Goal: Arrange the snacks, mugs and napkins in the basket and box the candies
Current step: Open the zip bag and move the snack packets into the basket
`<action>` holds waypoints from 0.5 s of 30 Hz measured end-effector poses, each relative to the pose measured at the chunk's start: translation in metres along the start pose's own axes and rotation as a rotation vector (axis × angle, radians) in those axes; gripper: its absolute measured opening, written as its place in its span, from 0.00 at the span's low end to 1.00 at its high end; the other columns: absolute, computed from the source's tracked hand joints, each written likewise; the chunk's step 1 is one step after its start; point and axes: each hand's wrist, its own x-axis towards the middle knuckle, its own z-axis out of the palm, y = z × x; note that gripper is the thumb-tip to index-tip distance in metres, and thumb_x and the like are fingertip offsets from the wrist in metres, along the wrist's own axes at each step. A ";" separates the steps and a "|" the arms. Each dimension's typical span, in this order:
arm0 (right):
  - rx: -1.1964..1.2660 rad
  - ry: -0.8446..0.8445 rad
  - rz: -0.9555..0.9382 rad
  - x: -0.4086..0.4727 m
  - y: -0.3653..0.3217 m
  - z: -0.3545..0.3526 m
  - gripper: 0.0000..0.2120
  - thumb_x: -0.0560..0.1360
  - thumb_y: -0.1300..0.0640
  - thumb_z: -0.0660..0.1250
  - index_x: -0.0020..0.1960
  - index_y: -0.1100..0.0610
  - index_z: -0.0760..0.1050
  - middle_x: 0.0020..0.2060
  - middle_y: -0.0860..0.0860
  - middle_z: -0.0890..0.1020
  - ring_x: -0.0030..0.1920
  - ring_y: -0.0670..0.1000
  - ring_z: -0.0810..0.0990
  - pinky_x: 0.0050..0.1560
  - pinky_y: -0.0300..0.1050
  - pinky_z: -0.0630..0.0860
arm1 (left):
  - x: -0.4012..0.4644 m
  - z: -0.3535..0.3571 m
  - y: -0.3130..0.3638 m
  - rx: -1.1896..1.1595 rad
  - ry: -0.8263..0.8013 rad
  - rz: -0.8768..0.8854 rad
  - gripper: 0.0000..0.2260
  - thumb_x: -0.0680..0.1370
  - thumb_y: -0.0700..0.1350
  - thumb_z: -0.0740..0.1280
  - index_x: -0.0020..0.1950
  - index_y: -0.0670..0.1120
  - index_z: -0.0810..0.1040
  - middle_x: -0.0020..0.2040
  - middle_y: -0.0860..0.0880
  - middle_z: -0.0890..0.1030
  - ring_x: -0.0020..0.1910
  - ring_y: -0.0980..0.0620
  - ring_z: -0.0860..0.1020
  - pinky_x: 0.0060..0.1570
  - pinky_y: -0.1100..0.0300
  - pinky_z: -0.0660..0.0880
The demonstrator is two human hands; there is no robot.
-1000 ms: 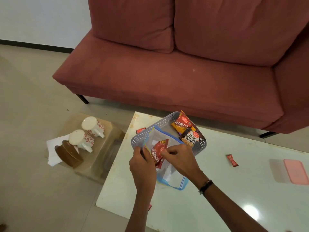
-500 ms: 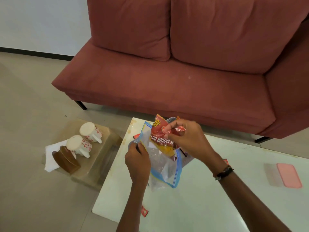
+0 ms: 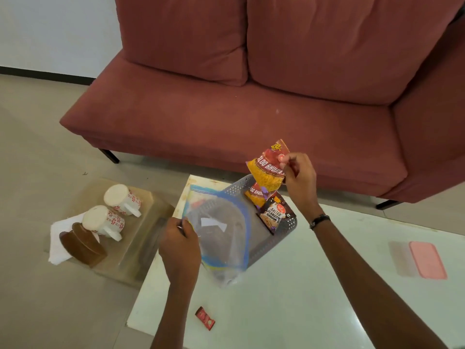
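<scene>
My right hand pinches a red and yellow snack packet by its top, hanging above the far end of the grey basket. Inside the basket lie a similar red-yellow packet and a dark salted peanuts packet. My left hand grips the edge of a clear zip bag with a blue seal, held over the basket's near end. A red candy lies on the white table near its front edge. Two white mugs with red flowers lie on a low side table beside a white napkin.
A pink box lid rests on the table at the right. A brown wooden holder stands on the low glass side table at the left. A red sofa fills the space behind the table.
My right hand pulled the red-yellow packet out of the zip bag and carried it up and right, over the basket. My left hand kept hold of the bag, which now looks empty.
</scene>
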 end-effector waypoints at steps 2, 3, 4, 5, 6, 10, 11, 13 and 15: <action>0.009 0.055 0.089 -0.002 0.029 0.004 0.09 0.74 0.69 0.63 0.45 0.56 0.73 0.47 0.57 0.76 0.45 0.50 0.75 0.45 0.28 0.71 | 0.007 0.000 -0.005 -0.008 0.013 -0.003 0.12 0.79 0.42 0.58 0.40 0.37 0.73 0.30 0.45 0.72 0.32 0.45 0.68 0.27 0.65 0.57; -0.015 0.047 0.105 -0.004 0.042 0.008 0.09 0.74 0.70 0.63 0.45 0.58 0.74 0.47 0.57 0.76 0.43 0.49 0.75 0.44 0.26 0.69 | 0.009 0.000 -0.007 -0.012 0.011 -0.009 0.12 0.79 0.42 0.59 0.39 0.37 0.73 0.29 0.46 0.71 0.32 0.45 0.67 0.27 0.66 0.57; -0.052 0.013 0.100 -0.007 0.057 0.014 0.08 0.73 0.71 0.63 0.45 0.61 0.75 0.46 0.58 0.76 0.42 0.48 0.74 0.43 0.25 0.69 | 0.011 0.001 -0.008 -0.015 0.005 -0.016 0.12 0.79 0.42 0.59 0.38 0.37 0.72 0.28 0.48 0.69 0.31 0.46 0.67 0.28 0.68 0.57; -0.097 -0.038 0.088 -0.012 0.070 0.022 0.07 0.73 0.73 0.62 0.45 0.63 0.75 0.45 0.57 0.76 0.41 0.49 0.74 0.43 0.25 0.68 | 0.012 0.001 -0.009 -0.023 0.000 -0.020 0.12 0.79 0.42 0.59 0.37 0.38 0.71 0.27 0.49 0.69 0.31 0.46 0.66 0.28 0.68 0.57; -0.140 -0.097 0.081 -0.017 0.083 0.030 0.07 0.73 0.73 0.62 0.45 0.64 0.76 0.44 0.55 0.75 0.42 0.50 0.75 0.43 0.26 0.68 | 0.012 0.000 -0.008 -0.031 -0.003 -0.020 0.12 0.79 0.41 0.59 0.37 0.38 0.71 0.27 0.49 0.68 0.30 0.47 0.66 0.28 0.68 0.57; -0.203 -0.266 0.210 -0.033 0.126 0.063 0.09 0.74 0.71 0.59 0.43 0.60 0.75 0.45 0.52 0.75 0.47 0.52 0.75 0.41 0.36 0.68 | 0.013 0.008 -0.007 -0.042 -0.026 0.007 0.11 0.78 0.41 0.60 0.38 0.37 0.72 0.28 0.48 0.70 0.29 0.48 0.68 0.28 0.70 0.60; -0.189 -0.285 0.232 -0.036 0.133 0.070 0.10 0.74 0.70 0.59 0.43 0.58 0.74 0.46 0.53 0.76 0.47 0.51 0.74 0.42 0.36 0.68 | 0.012 0.009 -0.006 -0.047 -0.036 0.017 0.11 0.78 0.41 0.60 0.39 0.38 0.73 0.28 0.49 0.70 0.29 0.53 0.68 0.28 0.71 0.63; -0.166 -0.311 0.252 -0.038 0.141 0.080 0.12 0.74 0.72 0.58 0.41 0.56 0.72 0.45 0.53 0.76 0.47 0.50 0.73 0.43 0.32 0.68 | 0.012 0.011 -0.004 -0.056 -0.054 0.029 0.11 0.78 0.42 0.60 0.38 0.38 0.72 0.28 0.51 0.70 0.29 0.57 0.68 0.30 0.74 0.65; -0.165 -0.329 0.278 -0.038 0.148 0.086 0.13 0.73 0.73 0.57 0.41 0.57 0.71 0.44 0.53 0.76 0.46 0.51 0.73 0.42 0.32 0.68 | 0.013 0.013 -0.002 -0.066 -0.066 0.033 0.11 0.78 0.42 0.61 0.38 0.38 0.73 0.28 0.50 0.71 0.29 0.56 0.68 0.32 0.76 0.66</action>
